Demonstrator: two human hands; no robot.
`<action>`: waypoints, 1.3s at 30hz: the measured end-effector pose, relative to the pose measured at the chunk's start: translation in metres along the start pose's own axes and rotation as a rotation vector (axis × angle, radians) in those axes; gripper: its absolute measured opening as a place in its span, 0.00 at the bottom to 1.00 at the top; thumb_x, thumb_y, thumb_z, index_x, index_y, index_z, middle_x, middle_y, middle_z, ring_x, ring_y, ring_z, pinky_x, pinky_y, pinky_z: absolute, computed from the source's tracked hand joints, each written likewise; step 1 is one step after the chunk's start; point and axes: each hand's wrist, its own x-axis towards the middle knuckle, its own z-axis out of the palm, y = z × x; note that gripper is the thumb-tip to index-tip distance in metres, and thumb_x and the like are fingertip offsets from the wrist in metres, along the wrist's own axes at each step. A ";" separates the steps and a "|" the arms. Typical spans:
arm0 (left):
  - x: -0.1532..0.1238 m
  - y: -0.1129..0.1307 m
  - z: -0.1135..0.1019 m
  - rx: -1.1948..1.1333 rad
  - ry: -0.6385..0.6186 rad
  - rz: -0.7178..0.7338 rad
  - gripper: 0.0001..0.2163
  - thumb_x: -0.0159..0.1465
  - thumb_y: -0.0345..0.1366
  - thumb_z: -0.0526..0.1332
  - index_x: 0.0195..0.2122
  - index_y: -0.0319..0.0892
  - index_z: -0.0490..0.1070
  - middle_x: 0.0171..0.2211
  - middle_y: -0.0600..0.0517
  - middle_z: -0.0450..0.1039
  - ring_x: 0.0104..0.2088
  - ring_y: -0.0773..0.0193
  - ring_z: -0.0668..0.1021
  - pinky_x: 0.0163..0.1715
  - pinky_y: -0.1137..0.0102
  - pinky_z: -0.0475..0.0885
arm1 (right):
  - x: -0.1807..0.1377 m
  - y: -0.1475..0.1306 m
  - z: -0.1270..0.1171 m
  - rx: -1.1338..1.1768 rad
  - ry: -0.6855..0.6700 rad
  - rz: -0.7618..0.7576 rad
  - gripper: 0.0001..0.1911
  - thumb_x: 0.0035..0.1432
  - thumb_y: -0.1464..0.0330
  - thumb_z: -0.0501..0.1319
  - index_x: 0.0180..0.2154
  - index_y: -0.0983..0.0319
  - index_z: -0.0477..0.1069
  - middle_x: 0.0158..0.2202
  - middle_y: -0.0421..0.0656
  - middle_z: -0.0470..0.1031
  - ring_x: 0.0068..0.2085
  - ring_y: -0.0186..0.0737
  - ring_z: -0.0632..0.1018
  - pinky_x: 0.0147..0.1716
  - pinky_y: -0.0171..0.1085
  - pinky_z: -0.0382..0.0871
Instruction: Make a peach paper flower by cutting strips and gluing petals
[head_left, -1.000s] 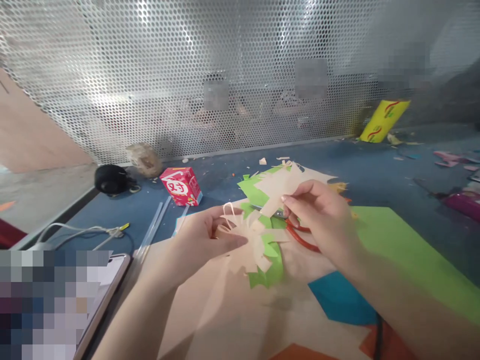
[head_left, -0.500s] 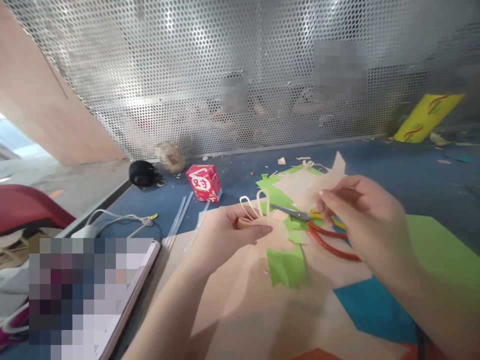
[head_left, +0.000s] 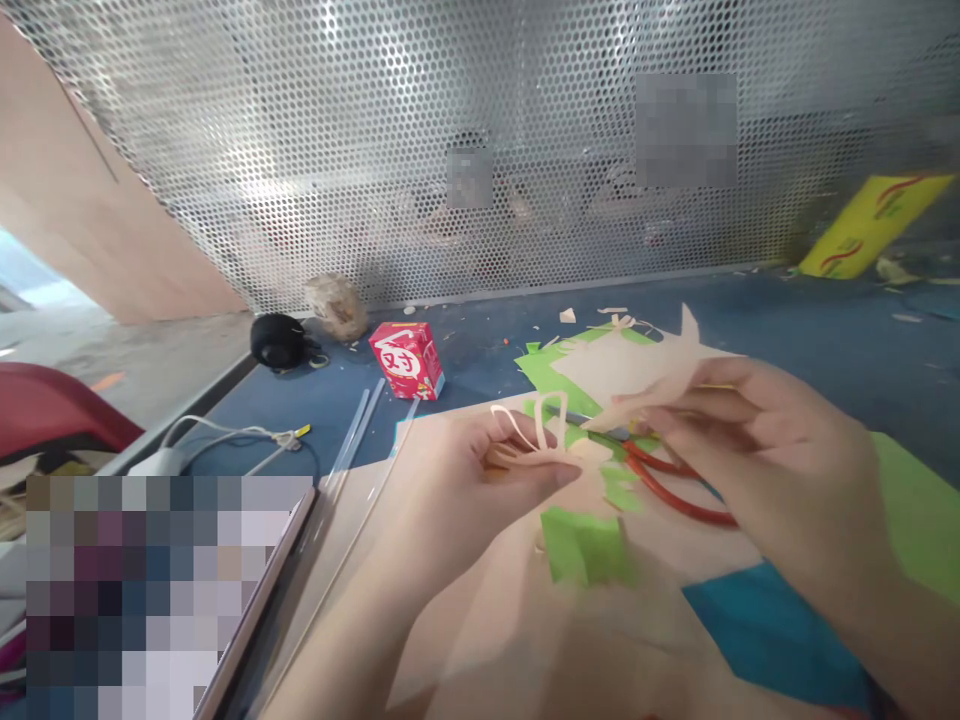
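My left hand pinches a cream paper cut-out with thin loops standing up from it, between thumb and fingers. Close by on the right, my right hand has its thumb and fingers closed on a cream paper piece whose pointed end reaches toward the cut-out. Scissors with orange handles lie just under my right hand, blades pointing left and partly hidden by paper. Below the hands is a green paper scrap on a large cream sheet.
A red box, clear sticks and a black round object lie to the left. Nearer are a white cable and a blurred-out device. Blue paper is front right; a perforated metal screen stands behind.
My right hand has moved slightly right and lower, its paper piece now tilted toward the left. My left hand has shifted a little right with the looped cut-out. The view has shifted slightly.
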 end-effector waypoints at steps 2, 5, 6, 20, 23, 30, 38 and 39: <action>0.000 0.002 0.000 0.033 0.027 0.027 0.07 0.53 0.41 0.64 0.28 0.43 0.72 0.27 0.52 0.75 0.30 0.61 0.76 0.29 0.69 0.69 | 0.000 -0.001 0.001 -0.004 0.016 -0.041 0.07 0.48 0.69 0.66 0.30 0.56 0.69 0.30 0.36 0.79 0.32 0.35 0.79 0.31 0.29 0.74; 0.000 0.002 0.000 0.062 0.062 0.044 0.06 0.53 0.40 0.63 0.28 0.43 0.71 0.27 0.53 0.75 0.30 0.61 0.76 0.29 0.70 0.69 | 0.000 0.001 0.001 -0.019 0.027 -0.096 0.06 0.49 0.70 0.66 0.29 0.55 0.70 0.29 0.35 0.78 0.30 0.34 0.79 0.31 0.29 0.74; 0.001 0.001 0.000 0.066 0.067 0.043 0.06 0.53 0.39 0.63 0.28 0.43 0.71 0.26 0.53 0.74 0.30 0.62 0.76 0.28 0.70 0.68 | 0.001 0.002 0.001 -0.029 0.027 -0.107 0.06 0.48 0.70 0.66 0.29 0.55 0.71 0.29 0.35 0.78 0.30 0.34 0.78 0.31 0.29 0.74; 0.000 0.001 -0.001 0.117 0.086 0.054 0.04 0.54 0.35 0.61 0.28 0.44 0.65 0.22 0.57 0.67 0.23 0.67 0.70 0.24 0.73 0.64 | 0.009 0.011 -0.003 -0.090 -0.034 -0.104 0.03 0.49 0.69 0.65 0.28 0.57 0.71 0.27 0.36 0.76 0.29 0.34 0.78 0.28 0.30 0.74; 0.001 -0.001 -0.002 0.124 0.056 0.066 0.02 0.55 0.33 0.59 0.29 0.44 0.67 0.23 0.56 0.67 0.25 0.66 0.71 0.24 0.72 0.64 | 0.011 0.010 -0.002 -0.092 -0.045 -0.102 0.03 0.49 0.69 0.64 0.27 0.58 0.70 0.27 0.37 0.76 0.28 0.36 0.78 0.27 0.32 0.74; 0.001 -0.002 -0.007 0.104 0.000 0.042 0.05 0.55 0.37 0.61 0.32 0.44 0.69 0.22 0.57 0.65 0.23 0.69 0.68 0.22 0.73 0.62 | 0.019 0.008 -0.007 -0.102 0.027 -0.087 0.03 0.49 0.69 0.64 0.29 0.59 0.70 0.29 0.39 0.77 0.31 0.37 0.79 0.27 0.32 0.74; 0.002 0.008 -0.004 -0.127 -0.068 -0.069 0.06 0.56 0.37 0.62 0.32 0.43 0.66 0.22 0.57 0.66 0.23 0.70 0.68 0.23 0.75 0.62 | 0.020 0.005 -0.008 -0.085 -0.037 -0.058 0.04 0.50 0.68 0.64 0.29 0.61 0.69 0.29 0.41 0.77 0.33 0.38 0.78 0.27 0.33 0.73; 0.002 0.009 -0.004 -0.154 -0.065 -0.085 0.07 0.55 0.37 0.62 0.32 0.43 0.66 0.22 0.58 0.66 0.23 0.71 0.67 0.23 0.75 0.62 | 0.020 0.004 -0.007 -0.089 -0.050 -0.060 0.04 0.50 0.68 0.63 0.29 0.61 0.69 0.29 0.41 0.77 0.32 0.38 0.78 0.27 0.33 0.73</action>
